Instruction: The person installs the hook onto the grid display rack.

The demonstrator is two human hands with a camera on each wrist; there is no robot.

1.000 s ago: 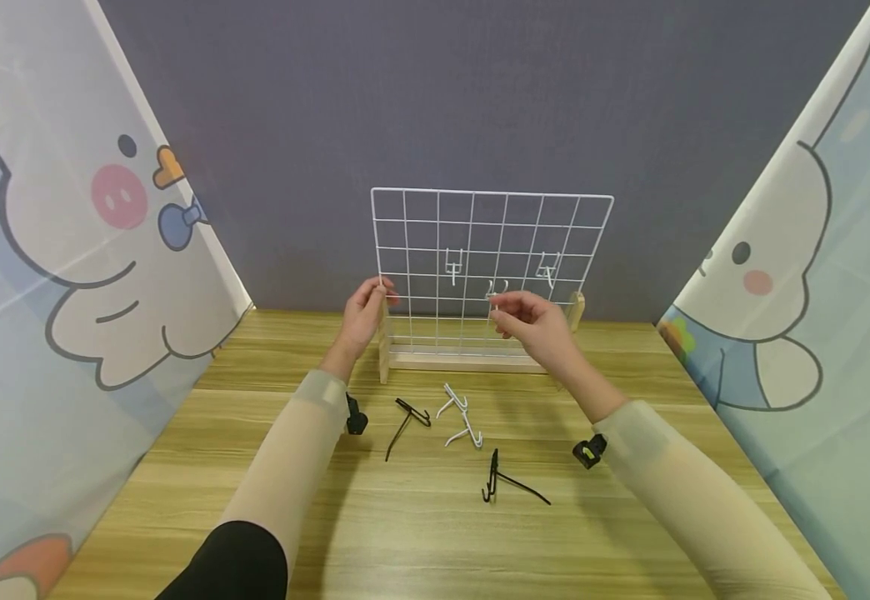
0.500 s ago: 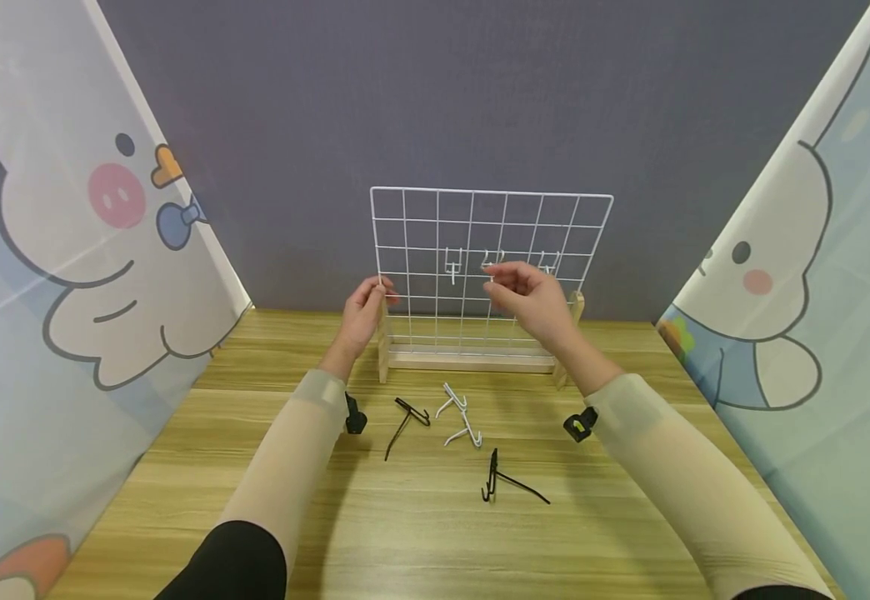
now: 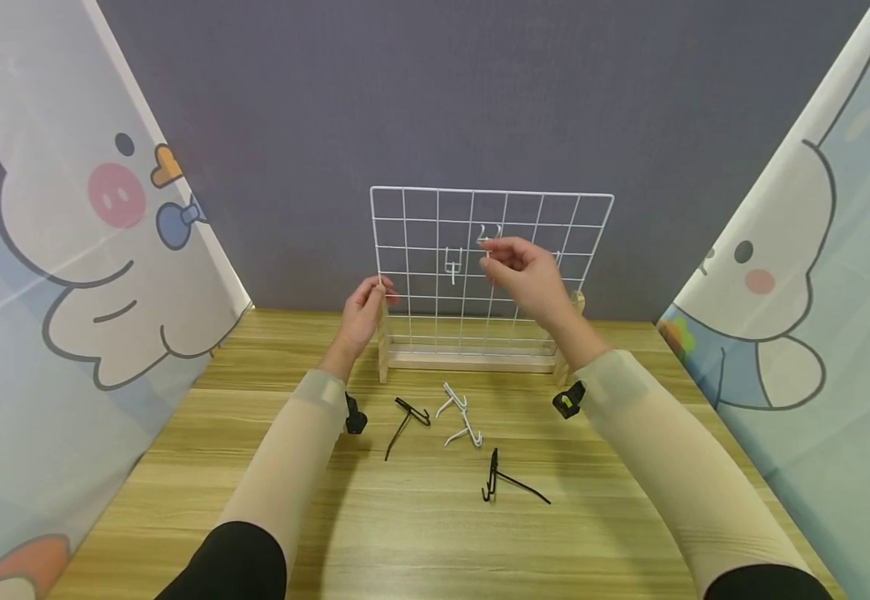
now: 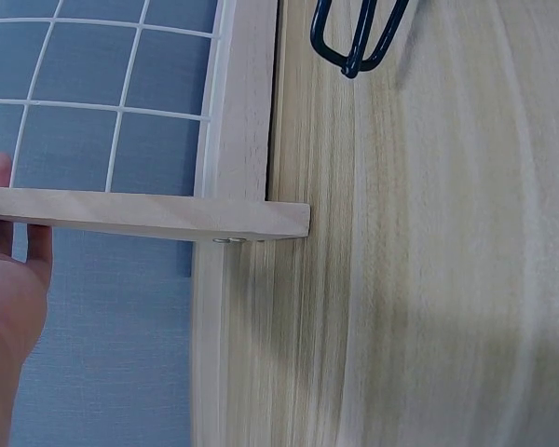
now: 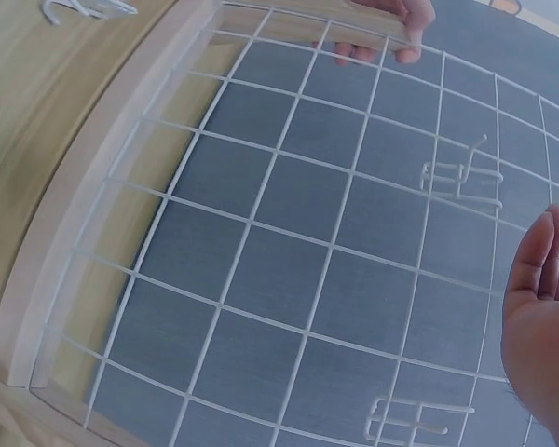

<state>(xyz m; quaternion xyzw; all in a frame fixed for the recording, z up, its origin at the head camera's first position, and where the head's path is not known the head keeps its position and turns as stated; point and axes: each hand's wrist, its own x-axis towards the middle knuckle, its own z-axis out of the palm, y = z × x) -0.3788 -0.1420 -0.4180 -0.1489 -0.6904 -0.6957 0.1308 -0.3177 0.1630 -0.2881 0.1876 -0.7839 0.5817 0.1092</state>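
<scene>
A white wire grid panel (image 3: 485,208) stands upright in a wooden stand (image 3: 472,362). My left hand (image 3: 363,315) grips the stand's left post (image 4: 149,212), fingers behind it and thumb in front. My right hand (image 3: 531,279) pinches a white wire hook (image 3: 489,239) between thumb and fingertips, its two curled ends pointing up, in front of the grid's upper middle. One white hook (image 3: 453,264) hangs on the grid left of that hand. Another hung hook (image 5: 415,421) shows low in the right wrist view; in the head view my right hand mostly covers it.
On the wooden table (image 3: 292,533) before the stand lie two white hooks (image 3: 466,425), a black hook (image 3: 408,417) to their left and another black hook (image 3: 497,477) nearer me. A dark backdrop (image 3: 480,100) rises behind the grid, with printed cloths at both sides.
My right hand has raised the white hook from the grid's middle rows to its upper rows, moving slightly left. My left hand stays on the post.
</scene>
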